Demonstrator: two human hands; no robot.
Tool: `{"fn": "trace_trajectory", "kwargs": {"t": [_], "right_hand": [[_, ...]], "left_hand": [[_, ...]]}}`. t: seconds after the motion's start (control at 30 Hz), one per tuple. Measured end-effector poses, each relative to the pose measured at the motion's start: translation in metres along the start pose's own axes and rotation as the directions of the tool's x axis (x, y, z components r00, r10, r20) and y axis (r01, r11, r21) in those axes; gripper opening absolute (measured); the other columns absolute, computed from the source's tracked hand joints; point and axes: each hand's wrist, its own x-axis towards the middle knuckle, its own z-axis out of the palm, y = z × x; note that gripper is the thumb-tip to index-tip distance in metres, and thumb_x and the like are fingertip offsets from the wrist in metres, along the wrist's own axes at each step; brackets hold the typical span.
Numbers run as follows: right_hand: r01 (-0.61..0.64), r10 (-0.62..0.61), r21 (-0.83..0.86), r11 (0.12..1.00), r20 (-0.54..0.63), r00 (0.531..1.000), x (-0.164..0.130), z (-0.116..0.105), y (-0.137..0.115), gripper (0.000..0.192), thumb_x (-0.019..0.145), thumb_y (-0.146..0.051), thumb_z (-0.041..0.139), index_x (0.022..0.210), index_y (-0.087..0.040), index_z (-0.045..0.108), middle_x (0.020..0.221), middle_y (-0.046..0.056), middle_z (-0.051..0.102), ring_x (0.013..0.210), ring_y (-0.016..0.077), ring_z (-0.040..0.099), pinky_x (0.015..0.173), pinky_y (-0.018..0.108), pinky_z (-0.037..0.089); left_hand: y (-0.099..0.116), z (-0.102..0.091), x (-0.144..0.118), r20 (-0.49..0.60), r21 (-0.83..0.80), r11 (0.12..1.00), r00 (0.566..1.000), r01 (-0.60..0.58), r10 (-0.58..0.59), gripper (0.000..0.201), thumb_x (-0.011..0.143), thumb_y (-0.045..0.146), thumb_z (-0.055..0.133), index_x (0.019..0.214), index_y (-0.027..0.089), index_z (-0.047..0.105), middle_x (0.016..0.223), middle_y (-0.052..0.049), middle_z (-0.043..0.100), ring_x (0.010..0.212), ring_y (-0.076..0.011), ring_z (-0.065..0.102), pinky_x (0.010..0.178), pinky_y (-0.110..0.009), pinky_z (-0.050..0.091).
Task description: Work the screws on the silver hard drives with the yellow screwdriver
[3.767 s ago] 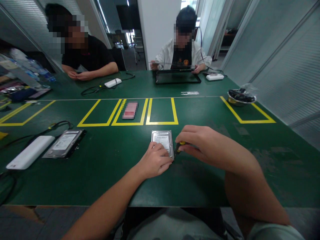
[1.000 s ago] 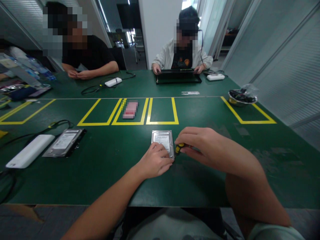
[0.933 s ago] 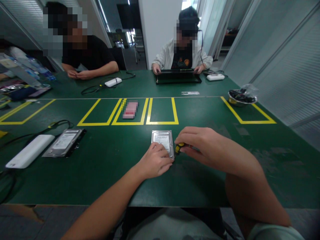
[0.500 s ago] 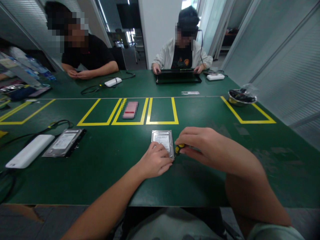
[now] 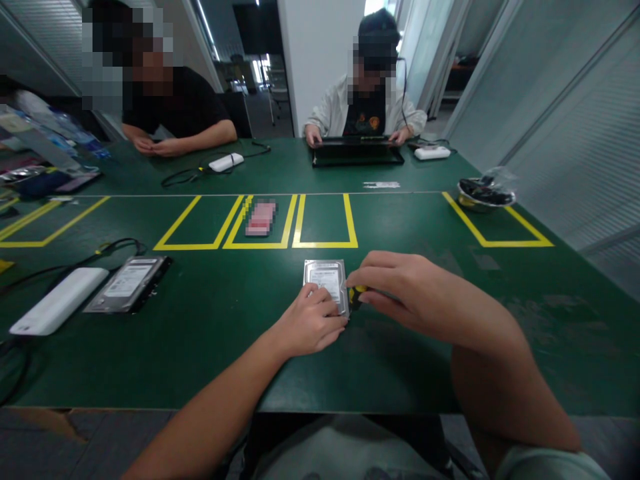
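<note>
The left hand (image 5: pixel 310 325) lay flat, fingers loosely curled, pressing on the near end of a hard disk drive (image 5: pixel 325 279) that rested label-up on the green surface (image 5: pixel 210 333). The drive sat directly under and just beyond that hand. The right hand (image 5: pixel 400 290) was closed in a pinch grip around a small screwdriver (image 5: pixel 356 292) with a yellow-and-black handle, held against the drive's right edge; the tip was hidden, so its seating on any screw could not be confirmed.

Risk assessment: the driver tip could slip off the edge if the left hand eased its pressure, since the drive lay loose on the smooth surface. A tilted driver could also cam out and mark the casing. Any small screw freed there could roll away unnoticed on the surface.

Well to the left of the left hand lay a second hard disk drive (image 5: pixel 129 283) beside a white power bank (image 5: pixel 57 309). Beyond both hands, yellow tape outlines (image 5: pixel 325 245) marked rectangles on the surface. Far right of the right hand stood a metal bowl (image 5: pixel 483 199) with dark contents. At the far side, two other people sat, one with hands at a laptop (image 5: pixel 356 153).
</note>
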Motion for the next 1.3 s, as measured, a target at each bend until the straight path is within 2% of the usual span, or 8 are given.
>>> {"fn": "trace_trajectory", "kwargs": {"t": [0.17,0.37,0.7,0.87,1.1,1.3], "right_hand": [[-0.024,0.023,-0.022,0.999,-0.012,1.0,0.0001,0.0019,0.0014,0.013,0.094,-0.017,0.054,0.102,-0.017,0.065,0.09,0.003,0.058,0.075,0.0144,0.055,0.066,0.026,0.039],[-0.005,0.004,-0.027,1.0,-0.039,0.999,0.0008,0.003,0.0032,0.011,0.093,-0.015,0.055,0.099,-0.016,0.064,0.094,0.005,0.06,0.081,0.0156,0.056,0.071,0.027,0.041],[0.013,-0.012,0.007,1.0,-0.014,1.0,-0.0011,0.0009,0.0003,0.019,0.094,-0.015,0.049,0.106,-0.017,0.063,0.094,0.004,0.06,0.08,0.0152,0.055,0.071,0.027,0.041],[-0.008,0.008,0.003,1.0,-0.009,1.0,0.0004,0.0022,0.0014,0.015,0.096,-0.02,0.051,0.101,-0.017,0.065,0.089,0.003,0.058,0.075,0.0139,0.053,0.067,0.026,0.039],[0.04,-0.039,0.031,0.999,-0.019,0.999,-0.0024,0.001,0.0001,0.02,0.092,-0.011,0.05,0.106,-0.015,0.063,0.097,0.005,0.059,0.084,0.0157,0.055,0.074,0.028,0.041],[-0.002,0.002,0.006,1.0,-0.01,1.0,-0.0005,0.0008,0.0003,0.016,0.094,-0.014,0.049,0.103,-0.017,0.062,0.093,0.004,0.057,0.079,0.0153,0.053,0.07,0.027,0.039]], "left_hand": [[-0.0001,0.0006,-0.0001,0.011,-0.007,1.0,1.0,0.008,-0.008,0.02,0.092,0.032,0.053,0.103,0.027,0.069,0.087,-0.003,0.067,0.09,-0.0223,0.05,0.085,-0.043,0.031],[0.0002,0.0,0.0003,0.023,-0.023,1.0,1.0,0.022,-0.021,0.02,0.091,0.032,0.054,0.103,0.027,0.07,0.086,-0.003,0.066,0.09,-0.022,0.05,0.086,-0.043,0.032],[0.0004,0.0001,0.0002,0.017,-0.029,0.999,0.999,0.028,-0.028,0.021,0.092,0.032,0.053,0.103,0.027,0.07,0.087,-0.004,0.067,0.091,-0.0226,0.05,0.085,-0.043,0.032],[0.0013,0.0002,0.0003,0.014,-0.022,0.999,1.0,0.028,-0.028,0.021,0.092,0.032,0.053,0.103,0.027,0.07,0.089,-0.004,0.067,0.092,-0.0229,0.05,0.085,-0.043,0.031],[0.0007,0.0011,-0.0001,0.014,-0.028,0.999,1.0,0.026,-0.026,0.021,0.092,0.033,0.053,0.103,0.027,0.07,0.086,-0.004,0.067,0.09,-0.0224,0.05,0.085,-0.043,0.031],[-0.0002,0.0018,0.0003,0.01,-0.021,0.999,1.0,0.025,-0.025,0.02,0.091,0.032,0.055,0.103,0.027,0.07,0.085,-0.004,0.067,0.09,-0.0227,0.049,0.083,-0.043,0.031]]}}
